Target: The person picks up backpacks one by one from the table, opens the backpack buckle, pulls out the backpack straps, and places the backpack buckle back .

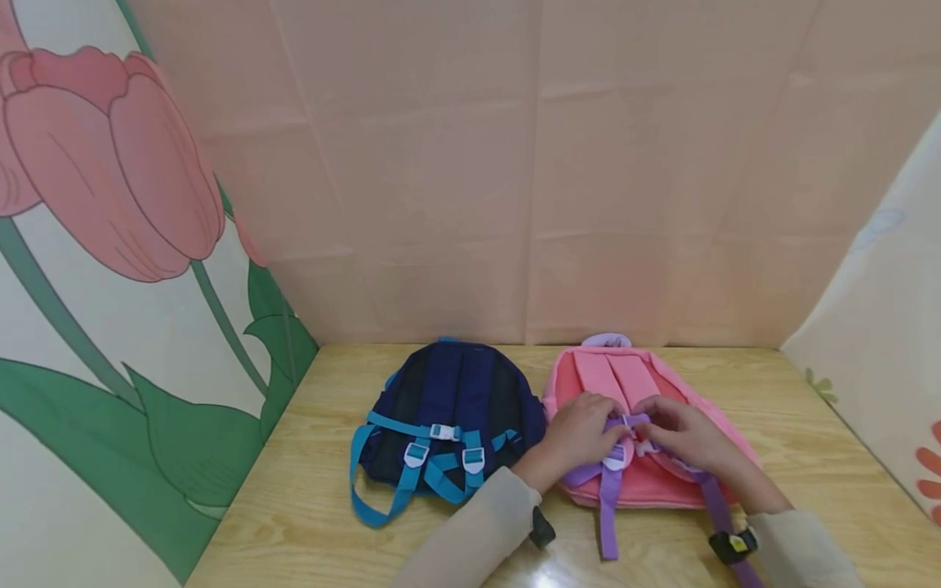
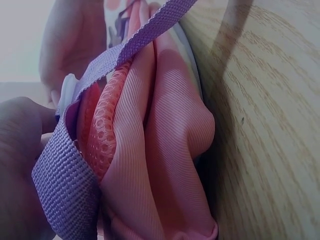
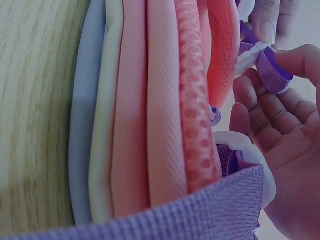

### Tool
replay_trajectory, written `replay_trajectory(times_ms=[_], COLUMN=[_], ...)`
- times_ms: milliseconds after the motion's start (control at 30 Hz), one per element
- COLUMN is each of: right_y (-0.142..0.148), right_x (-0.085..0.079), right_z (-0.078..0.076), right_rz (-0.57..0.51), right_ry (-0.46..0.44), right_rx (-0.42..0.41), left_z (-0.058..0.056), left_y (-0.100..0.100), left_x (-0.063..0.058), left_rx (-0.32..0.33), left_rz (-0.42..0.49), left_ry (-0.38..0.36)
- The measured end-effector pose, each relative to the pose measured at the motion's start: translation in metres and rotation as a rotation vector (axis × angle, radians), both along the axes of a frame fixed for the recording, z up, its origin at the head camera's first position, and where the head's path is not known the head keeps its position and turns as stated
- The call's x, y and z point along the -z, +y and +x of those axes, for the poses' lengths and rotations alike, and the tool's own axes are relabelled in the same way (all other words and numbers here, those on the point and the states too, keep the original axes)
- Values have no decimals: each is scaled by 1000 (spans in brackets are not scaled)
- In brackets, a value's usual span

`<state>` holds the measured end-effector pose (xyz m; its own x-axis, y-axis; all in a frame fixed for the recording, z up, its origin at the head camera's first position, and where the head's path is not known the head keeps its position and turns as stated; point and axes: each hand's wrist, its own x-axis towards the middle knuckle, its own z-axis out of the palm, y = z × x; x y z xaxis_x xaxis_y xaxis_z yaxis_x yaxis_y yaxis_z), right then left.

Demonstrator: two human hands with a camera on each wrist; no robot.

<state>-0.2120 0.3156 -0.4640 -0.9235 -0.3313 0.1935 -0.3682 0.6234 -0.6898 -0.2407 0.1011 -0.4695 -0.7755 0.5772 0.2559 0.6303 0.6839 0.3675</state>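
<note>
A pink backpack (image 1: 691,486) lies with its strap side up, purple straps (image 1: 608,514) trailing off its front. Over its middle, my left hand (image 1: 581,433) and right hand (image 1: 687,434) meet at a small white buckle (image 3: 249,61) on a purple chest strap. The right thumb and fingers pinch the strap's looped end (image 3: 275,75) beside the buckle. From the other side, the left fingertips (image 3: 264,22) pinch the buckle end. In the left wrist view, a purple strap (image 2: 67,175) hides part of the left hand (image 2: 20,155).
Left of the pink one, a navy backpack (image 1: 441,371) lies on the wooden table (image 1: 294,490), its blue straps joined by a white chest buckle (image 1: 444,432). A pinkish cloth (image 1: 456,163) hangs along the back edge. A tulip-printed sheet (image 1: 110,163) stands at the left.
</note>
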Motion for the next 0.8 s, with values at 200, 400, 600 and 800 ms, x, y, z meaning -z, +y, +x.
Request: replay_trajectory(times_ms=[200, 400, 600, 800], right_y=[0, 0, -1, 0], right_x=[2, 1, 0, 0], right_z=[1, 1, 0, 0], right_rz=[-29, -55, 12, 46], right_ry=[16, 9, 37, 34], right_rx=[-11, -24, -17, 7], left_z=[-1, -1, 0, 1], left_y=[0, 0, 0, -1], left_x=[1, 3, 1, 0], left_rx=[-1, 1, -2, -8], left_rz=[8, 12, -4, 8], left_ry=[-17, -24, -17, -36])
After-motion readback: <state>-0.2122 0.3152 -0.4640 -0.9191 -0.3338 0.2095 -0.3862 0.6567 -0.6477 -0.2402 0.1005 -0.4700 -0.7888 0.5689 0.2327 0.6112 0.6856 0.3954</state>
